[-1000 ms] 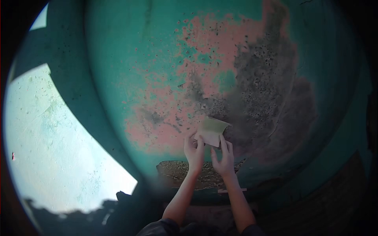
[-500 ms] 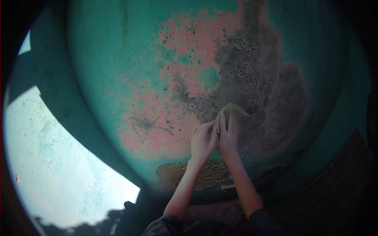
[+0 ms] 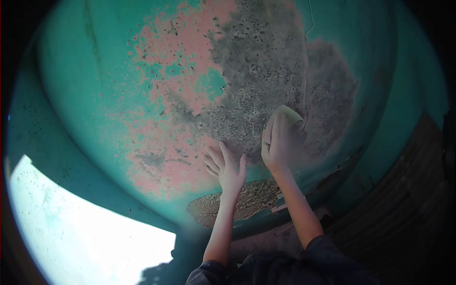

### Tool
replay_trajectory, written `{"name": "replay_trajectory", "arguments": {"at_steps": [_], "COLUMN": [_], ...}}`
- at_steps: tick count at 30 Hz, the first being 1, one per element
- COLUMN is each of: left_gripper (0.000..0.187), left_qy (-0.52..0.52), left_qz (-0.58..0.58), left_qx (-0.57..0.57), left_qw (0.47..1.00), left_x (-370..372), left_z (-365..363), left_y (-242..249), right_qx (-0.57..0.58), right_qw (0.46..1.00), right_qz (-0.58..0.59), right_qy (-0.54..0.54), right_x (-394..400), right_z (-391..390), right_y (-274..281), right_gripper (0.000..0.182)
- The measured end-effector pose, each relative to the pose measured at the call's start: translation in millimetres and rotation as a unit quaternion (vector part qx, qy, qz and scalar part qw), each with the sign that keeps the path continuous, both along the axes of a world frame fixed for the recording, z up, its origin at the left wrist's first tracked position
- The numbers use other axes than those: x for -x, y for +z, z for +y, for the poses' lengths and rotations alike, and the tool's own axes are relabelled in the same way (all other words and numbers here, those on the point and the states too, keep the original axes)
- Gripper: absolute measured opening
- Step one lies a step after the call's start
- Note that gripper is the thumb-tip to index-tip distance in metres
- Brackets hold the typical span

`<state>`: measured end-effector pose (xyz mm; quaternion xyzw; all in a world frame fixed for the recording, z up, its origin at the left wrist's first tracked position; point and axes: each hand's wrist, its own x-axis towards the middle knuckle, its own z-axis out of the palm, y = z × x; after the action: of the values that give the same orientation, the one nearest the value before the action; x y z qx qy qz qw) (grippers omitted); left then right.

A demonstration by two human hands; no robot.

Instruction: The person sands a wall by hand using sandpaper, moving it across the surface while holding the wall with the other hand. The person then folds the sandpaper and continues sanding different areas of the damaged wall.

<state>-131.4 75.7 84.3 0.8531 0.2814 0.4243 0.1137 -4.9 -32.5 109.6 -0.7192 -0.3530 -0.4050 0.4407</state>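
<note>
A large curved green-painted surface [image 3: 111, 61] fills the view. Its paint is worn to a pink layer [image 3: 164, 42] on the left and a pitted grey patch [image 3: 251, 66] in the middle. My right hand [image 3: 276, 147] presses a pale sheet of sandpaper [image 3: 290, 113] flat against the grey area; the fingers and sheet edge are slightly blurred. To its left, my left hand [image 3: 230, 173] is open with fingers spread over the lower edge of the pink and grey area, holding nothing. Whether its fingertips touch the surface is hard to tell.
A thin crack [image 3: 306, 71] runs down the right of the grey patch. Below the hands lies a rough brown chipped area [image 3: 204, 209]. Bright sunlit ground [image 3: 85, 223] shows at lower left, and dark ridged material [image 3: 394, 213] at lower right.
My left hand has come away from the right hand, moving left and spreading its fingers. My right hand stays on the sandpaper, slightly higher in view. The view has shifted to the right.
</note>
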Motion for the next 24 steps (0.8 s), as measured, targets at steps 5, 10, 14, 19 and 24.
{"name": "replay_trajectory", "arguments": {"at_steps": [5, 10, 14, 19, 24], "left_gripper": [0.101, 0.102, 0.101, 0.088, 0.089], "left_qy": [0.003, 0.016, 0.021, 0.04, 0.03], "left_qz": [0.041, 0.116, 0.126, 0.01, 0.044], "left_qx": [0.016, 0.033, 0.047, -0.07, -0.034], "left_qw": [0.999, 0.993, 0.991, 0.997, 0.998], "left_x": [-11, -19, -22, -30, -29], "left_z": [9, 18, 19, 26, 26], "left_y": [-9, -16, -18, -35, -32], "right_qx": [0.087, 0.029, 0.024, 0.044, 0.056], "right_qw": [0.995, 1.0, 1.0, 0.999, 0.996], "right_qz": [0.048, 0.001, 0.003, 0.009, -0.058], "right_qy": [0.006, -0.001, 0.0, -0.001, 0.033], "right_x": [14, -25, -11, 1, 1], "right_z": [3, 0, 16, 20, 20], "right_y": [-89, -22, 0, -45, 38], "right_gripper": [0.077, 0.074, 0.073, 0.072, 0.068]}}
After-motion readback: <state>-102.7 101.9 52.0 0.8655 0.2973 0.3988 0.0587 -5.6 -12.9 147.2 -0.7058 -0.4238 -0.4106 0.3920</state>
